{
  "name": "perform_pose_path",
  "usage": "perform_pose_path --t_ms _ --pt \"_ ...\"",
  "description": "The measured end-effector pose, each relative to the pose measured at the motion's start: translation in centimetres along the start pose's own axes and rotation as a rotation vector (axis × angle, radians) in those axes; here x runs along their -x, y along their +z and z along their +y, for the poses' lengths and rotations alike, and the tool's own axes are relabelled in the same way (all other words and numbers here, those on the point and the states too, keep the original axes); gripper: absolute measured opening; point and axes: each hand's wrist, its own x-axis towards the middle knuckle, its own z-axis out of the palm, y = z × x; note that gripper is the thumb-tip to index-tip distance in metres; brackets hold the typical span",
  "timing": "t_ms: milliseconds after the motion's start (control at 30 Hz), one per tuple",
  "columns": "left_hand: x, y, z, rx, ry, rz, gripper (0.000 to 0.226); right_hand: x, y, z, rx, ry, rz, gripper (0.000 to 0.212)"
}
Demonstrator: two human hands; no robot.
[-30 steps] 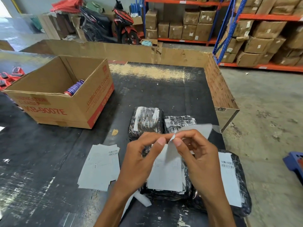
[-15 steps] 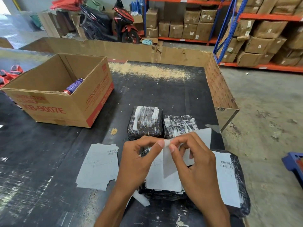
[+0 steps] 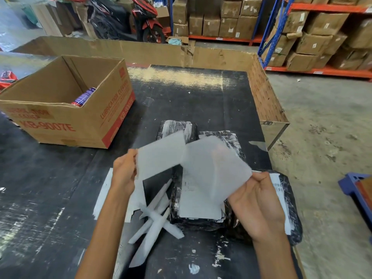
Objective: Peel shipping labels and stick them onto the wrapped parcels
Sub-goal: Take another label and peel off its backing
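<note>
My left hand pinches one white sheet by its left edge. My right hand pinches a second, translucent sheet at its right corner. The two sheets are spread apart above the table and meet at the middle; which one is the label and which the backing I cannot tell. Under them lies a black wrapped parcel with a white label stack on top. Two more wrapped parcels sit behind, and a labelled one lies at the right under my right wrist.
An open cardboard box holding a purple can stands at the left. Loose backing strips and a label stack lie near my left forearm. A cardboard wall edges the black table. Shelves of cartons and a motorbike stand behind.
My hands have pulled apart, left going left and right going right and down. The sheet they pinched together at one corner has opened into two spread layers.
</note>
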Motion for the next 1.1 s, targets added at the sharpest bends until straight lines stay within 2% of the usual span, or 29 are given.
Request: perform_pose_path --t_ms 67,100,133,233,267,300,333,400,467,533,600,667,800,867,933,1000,1033,1100 --pt "-0.9 -1.3 0.4 0.015 0.016 0.09 0.027 0.7 0.3 -0.4 0.068 -0.148 -0.001 0.029" --pt "-0.7 -1.8 0.8 0.008 0.041 0.148 0.025 1.3 0.8 -0.5 0.169 -0.238 -0.02 0.016" --pt "-0.4 -2.4 1.3 0.003 0.076 0.203 0.025 1.9 1.3 -0.4 0.302 -0.327 -0.06 0.014" --pt "1.2 -4.0 2.7 0.022 0.203 0.313 0.027 3.1 2.5 2.2 0.882 -0.506 -0.195 0.014" --pt "1.7 -4.5 2.9 0.021 0.253 0.32 0.027 3.0 2.6 4.1 1.114 -0.513 -0.307 0.011" --pt "2.3 -4.9 3.2 0.011 0.308 0.324 0.026 2.6 2.5 6.1 1.341 -0.482 -0.434 0.019" --pt "2.7 -5.3 3.4 0.0 0.363 0.335 0.024 2.0 2.1 8.3 1.563 -0.433 -0.535 0.035" --pt "3.8 -5.9 4.0 0.005 0.463 0.377 0.023 0.2 0.4 12.8 1.957 -0.334 -0.632 0.055" --pt "5.0 -6.5 4.6 0.019 0.517 0.398 0.022 -1.4 -1.2 16.6 2.212 -0.152 -0.652 0.053" --pt "6.1 -7.0 4.7 0.02 0.54 0.386 0.021 -2.1 -1.7 18.8 2.363 0.03 -0.616 0.05" --pt "7.2 -7.1 4.3 0.005 0.551 0.337 0.022 -2.2 -1.9 19.3 2.4 0.113 -0.537 0.045" --pt "7.9 -7.1 3.6 0.006 0.564 0.272 0.022 -1.8 -1.7 18.6 2.313 0.082 -0.529 0.04" --pt "8.2 -7.0 2.4 0.007 0.56 0.158 0.024 0.1 -0.5 15.5 2.211 -0.09 -0.568 0.037" --pt "8.2 -6.6 2.1 -0.005 0.557 0.107 0.026 0.7 0.2 13.9 2.215 -0.168 -0.509 0.039" --pt "8.4 -6.1 1.8 -0.003 0.566 0.057 0.03 0.9 0.8 12.4 2.14 -0.28 -0.38 0.035" --pt "8.9 -5.5 1.8 -0.046 0.62 -0.017 0.029 0.3 1.5 10.9 1.939 -0.396 -0.185 0.03" --pt "9.2 -5.0 1.7 -0.089 0.658 -0.076 0.026 -0.2 2.1 10.0 1.735 -0.378 -0.092 0.031" --pt "10.0 -4.1 1.5 -0.197 0.729 -0.236 0.023 -1.7 3.8 7.9 1.336 -0.183 0.028 0.043"
